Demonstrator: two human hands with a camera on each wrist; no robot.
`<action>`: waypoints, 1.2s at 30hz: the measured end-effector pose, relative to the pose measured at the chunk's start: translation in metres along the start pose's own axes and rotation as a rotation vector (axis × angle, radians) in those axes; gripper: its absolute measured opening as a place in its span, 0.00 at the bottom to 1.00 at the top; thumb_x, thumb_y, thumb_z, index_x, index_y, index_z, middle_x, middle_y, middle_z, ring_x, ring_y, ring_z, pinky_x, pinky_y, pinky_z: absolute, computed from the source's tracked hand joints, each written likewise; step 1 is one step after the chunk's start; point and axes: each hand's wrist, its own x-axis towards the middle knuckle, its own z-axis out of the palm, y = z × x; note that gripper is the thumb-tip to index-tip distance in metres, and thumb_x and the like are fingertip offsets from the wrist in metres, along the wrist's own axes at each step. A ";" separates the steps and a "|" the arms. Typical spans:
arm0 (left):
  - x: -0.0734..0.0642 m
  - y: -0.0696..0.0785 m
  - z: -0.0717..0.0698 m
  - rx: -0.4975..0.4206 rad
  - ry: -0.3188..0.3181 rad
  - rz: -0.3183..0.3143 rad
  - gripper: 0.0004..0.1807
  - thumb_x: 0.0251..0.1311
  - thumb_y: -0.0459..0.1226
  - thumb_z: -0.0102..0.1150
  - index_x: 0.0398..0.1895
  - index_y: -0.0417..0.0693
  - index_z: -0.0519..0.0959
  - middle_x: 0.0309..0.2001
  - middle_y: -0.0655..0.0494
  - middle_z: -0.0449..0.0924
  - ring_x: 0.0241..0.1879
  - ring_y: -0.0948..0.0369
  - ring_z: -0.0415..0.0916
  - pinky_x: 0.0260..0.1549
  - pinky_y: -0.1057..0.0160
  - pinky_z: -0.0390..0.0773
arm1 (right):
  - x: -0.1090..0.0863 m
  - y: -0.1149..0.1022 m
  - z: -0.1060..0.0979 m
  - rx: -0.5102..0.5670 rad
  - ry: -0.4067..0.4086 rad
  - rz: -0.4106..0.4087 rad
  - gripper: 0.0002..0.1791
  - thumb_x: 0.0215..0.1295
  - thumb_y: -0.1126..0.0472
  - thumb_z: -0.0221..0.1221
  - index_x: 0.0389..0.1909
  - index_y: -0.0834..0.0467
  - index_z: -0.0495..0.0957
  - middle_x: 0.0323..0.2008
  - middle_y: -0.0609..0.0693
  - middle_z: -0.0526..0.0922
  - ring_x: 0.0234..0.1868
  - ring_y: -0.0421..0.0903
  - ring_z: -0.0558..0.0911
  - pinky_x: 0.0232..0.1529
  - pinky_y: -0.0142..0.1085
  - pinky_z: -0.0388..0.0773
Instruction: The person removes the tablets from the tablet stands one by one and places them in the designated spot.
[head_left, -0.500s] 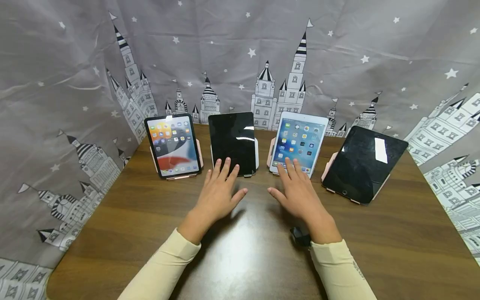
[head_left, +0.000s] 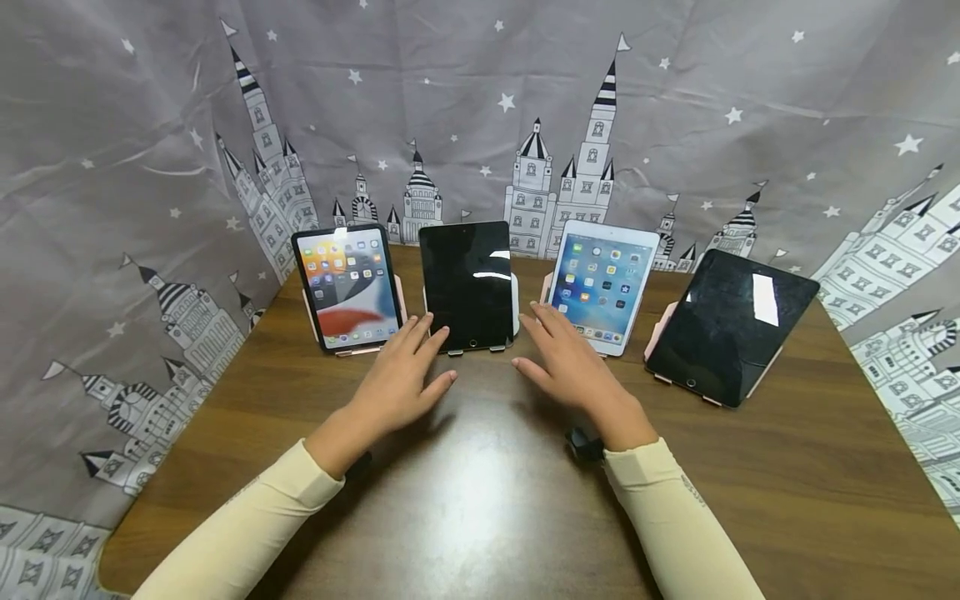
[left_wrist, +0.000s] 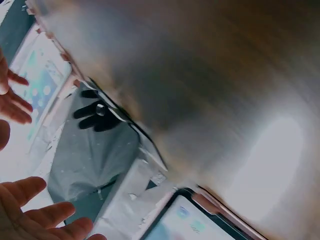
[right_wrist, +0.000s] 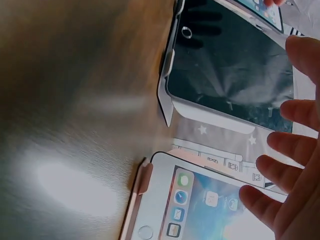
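Brown wood makes the table, and four tablets lean on stands along its back. The left hand is in front of the gap between the bright black-edged tablet and the middle black tablet. Its fingers are straight and a little apart, holding nothing. The right hand is spread too, in front of the white tablet, also holding nothing. I cannot tell if any fingertip touches a stand. To work well here, I think both hands should go slowly and touch softly, by the edges, because a bump might knock a tablet off the small lips under it. The screens are flat, smooth glass, so they may be slippery. Each tablet is a rectangle with round corners. The dark tablet at the far right leans crookedly. Behind, soft gray cloth wrinkles.
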 end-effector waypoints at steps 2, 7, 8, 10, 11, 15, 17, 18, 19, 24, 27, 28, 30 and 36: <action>0.000 -0.008 -0.002 0.001 0.006 0.008 0.35 0.67 0.52 0.57 0.71 0.43 0.66 0.73 0.38 0.58 0.72 0.40 0.52 0.67 0.39 0.56 | 0.007 0.002 -0.001 0.004 0.013 -0.029 0.36 0.70 0.46 0.59 0.71 0.61 0.64 0.73 0.62 0.59 0.73 0.60 0.58 0.71 0.55 0.55; 0.000 -0.025 -0.007 0.011 0.037 -0.003 0.34 0.66 0.50 0.60 0.69 0.42 0.68 0.72 0.37 0.59 0.71 0.40 0.55 0.66 0.38 0.58 | 0.023 0.007 0.001 0.013 0.020 -0.059 0.35 0.70 0.46 0.58 0.70 0.63 0.65 0.70 0.62 0.64 0.70 0.60 0.65 0.69 0.54 0.60; 0.000 -0.028 -0.008 0.011 0.049 -0.003 0.34 0.66 0.50 0.60 0.69 0.42 0.69 0.72 0.37 0.59 0.71 0.41 0.55 0.66 0.39 0.58 | 0.026 0.007 0.002 0.013 0.019 -0.060 0.34 0.71 0.46 0.57 0.70 0.63 0.65 0.70 0.62 0.65 0.69 0.60 0.66 0.68 0.54 0.60; 0.000 -0.033 -0.011 0.009 0.071 -0.005 0.33 0.65 0.49 0.60 0.68 0.42 0.69 0.71 0.37 0.59 0.70 0.41 0.57 0.65 0.39 0.59 | 0.031 0.009 0.004 0.021 0.023 -0.059 0.34 0.71 0.47 0.57 0.70 0.63 0.66 0.69 0.62 0.67 0.68 0.59 0.67 0.68 0.53 0.61; 0.000 -0.034 -0.014 -0.002 0.079 -0.008 0.33 0.65 0.48 0.61 0.68 0.41 0.69 0.71 0.37 0.59 0.70 0.41 0.57 0.65 0.39 0.60 | 0.034 0.009 0.005 0.024 0.026 -0.058 0.33 0.71 0.47 0.57 0.70 0.63 0.66 0.68 0.61 0.67 0.68 0.59 0.67 0.68 0.53 0.61; -0.001 -0.037 -0.027 -0.060 0.099 -0.031 0.32 0.65 0.47 0.62 0.68 0.41 0.69 0.69 0.37 0.61 0.67 0.41 0.59 0.63 0.38 0.63 | 0.043 0.008 0.007 0.057 0.051 -0.076 0.32 0.71 0.48 0.57 0.69 0.63 0.67 0.67 0.61 0.69 0.68 0.58 0.67 0.69 0.51 0.61; -0.002 -0.038 -0.033 -0.070 0.106 -0.029 0.32 0.65 0.47 0.61 0.68 0.40 0.69 0.68 0.37 0.63 0.66 0.41 0.61 0.61 0.38 0.65 | 0.047 0.005 0.007 0.065 0.063 -0.089 0.31 0.71 0.49 0.57 0.69 0.63 0.67 0.66 0.60 0.70 0.67 0.57 0.68 0.68 0.50 0.62; -0.003 -0.040 -0.036 -0.068 0.115 -0.024 0.32 0.64 0.46 0.62 0.67 0.40 0.70 0.67 0.37 0.63 0.66 0.41 0.61 0.61 0.38 0.66 | 0.049 0.003 0.006 0.069 0.067 -0.097 0.31 0.72 0.49 0.57 0.68 0.62 0.68 0.66 0.60 0.71 0.67 0.57 0.69 0.68 0.50 0.62; -0.004 -0.042 -0.038 -0.063 0.130 -0.016 0.31 0.64 0.46 0.62 0.67 0.40 0.71 0.66 0.37 0.64 0.65 0.41 0.62 0.60 0.39 0.66 | 0.051 0.001 0.007 0.074 0.069 -0.102 0.30 0.72 0.50 0.57 0.68 0.62 0.68 0.65 0.60 0.72 0.67 0.56 0.69 0.68 0.49 0.62; -0.010 -0.060 -0.045 -0.054 0.239 0.018 0.27 0.60 0.41 0.64 0.61 0.37 0.74 0.61 0.35 0.69 0.61 0.39 0.66 0.59 0.39 0.67 | 0.062 -0.017 0.011 0.193 0.036 -0.132 0.28 0.73 0.52 0.56 0.67 0.63 0.70 0.64 0.58 0.74 0.65 0.54 0.72 0.67 0.47 0.64; -0.013 -0.071 -0.048 -0.070 0.292 0.011 0.26 0.59 0.37 0.65 0.58 0.35 0.75 0.58 0.35 0.71 0.58 0.39 0.68 0.56 0.40 0.68 | 0.070 -0.029 0.016 0.224 0.001 -0.163 0.27 0.73 0.52 0.55 0.66 0.63 0.70 0.63 0.57 0.75 0.65 0.51 0.72 0.66 0.46 0.66; -0.014 -0.075 -0.050 -0.076 0.306 0.005 0.25 0.58 0.37 0.65 0.58 0.34 0.75 0.57 0.36 0.71 0.57 0.39 0.68 0.56 0.40 0.69 | 0.072 -0.032 0.017 0.208 -0.007 -0.176 0.27 0.73 0.52 0.55 0.66 0.63 0.70 0.63 0.57 0.75 0.64 0.50 0.73 0.66 0.45 0.66; -0.015 -0.083 -0.052 -0.092 0.323 -0.017 0.24 0.59 0.36 0.65 0.57 0.34 0.76 0.56 0.37 0.72 0.56 0.40 0.69 0.55 0.41 0.69 | 0.077 -0.038 0.020 0.169 -0.021 -0.199 0.27 0.73 0.51 0.55 0.66 0.62 0.70 0.62 0.56 0.76 0.64 0.49 0.73 0.66 0.44 0.66; -0.011 -0.103 -0.064 -0.158 0.362 -0.084 0.20 0.60 0.34 0.63 0.55 0.35 0.77 0.54 0.38 0.73 0.55 0.43 0.70 0.53 0.43 0.69 | 0.094 -0.055 0.023 0.161 -0.009 -0.214 0.26 0.74 0.52 0.54 0.66 0.62 0.71 0.62 0.55 0.76 0.64 0.48 0.73 0.66 0.42 0.66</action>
